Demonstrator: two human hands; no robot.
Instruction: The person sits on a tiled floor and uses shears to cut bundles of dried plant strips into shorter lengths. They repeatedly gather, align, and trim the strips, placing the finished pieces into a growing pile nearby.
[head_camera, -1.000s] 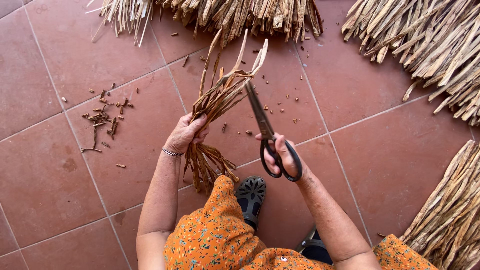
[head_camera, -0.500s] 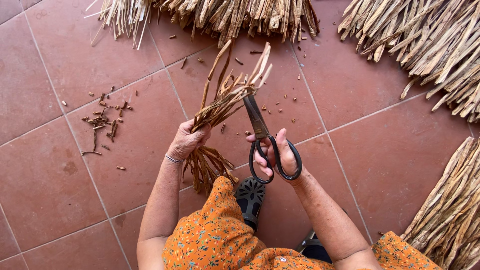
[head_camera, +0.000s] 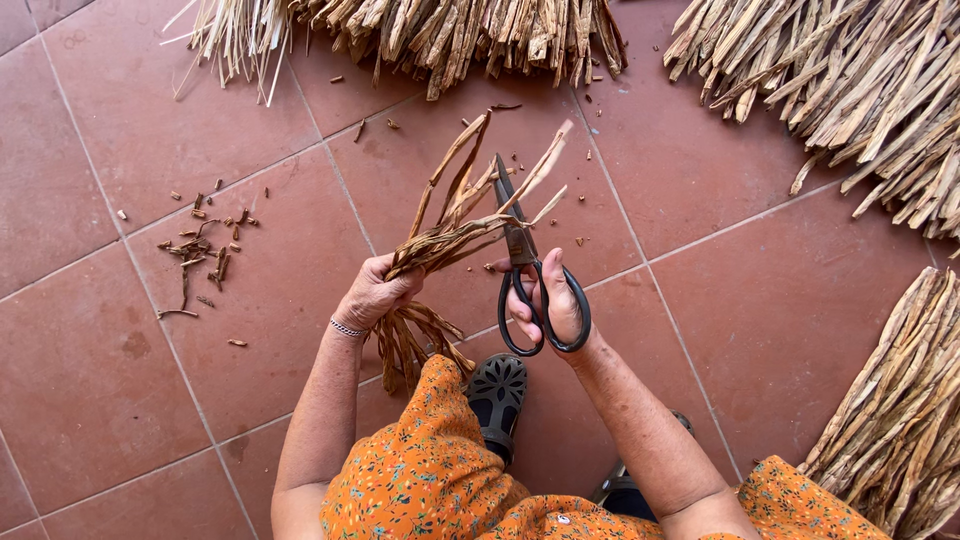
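Two hands were at work above a red tiled floor. My left hand (head_camera: 375, 292) was clenched around the middle of a bundle of dried brown strips (head_camera: 452, 225), thin and curled like withered leaves or bark. Above my fist the strips fanned upward and to the right, some pale at the tips; below it, the darker ends hung down toward my knee. My right hand (head_camera: 548, 300) gripped a pair of black scissors (head_camera: 528, 270), fingers through the large loop handles, the blades pointing up and lying against the fanned strips, apparently closed together.

Beneath my hands lay the floor (head_camera: 720, 330), large terracotta tiles with pale grout lines. Small brown trimmings (head_camera: 200, 250) were scattered on a tile to my left, well apart from the bundle. Heaps of dried, straw-coloured strips (head_camera: 450, 30) lay along the top edge, another heap (head_camera: 850, 90) filled the upper right corner, and a third pile (head_camera: 895, 410) sat at the lower right. I wore orange flowered cloth (head_camera: 440, 480), and a dark sandal (head_camera: 497, 395) showed just below the bundle.
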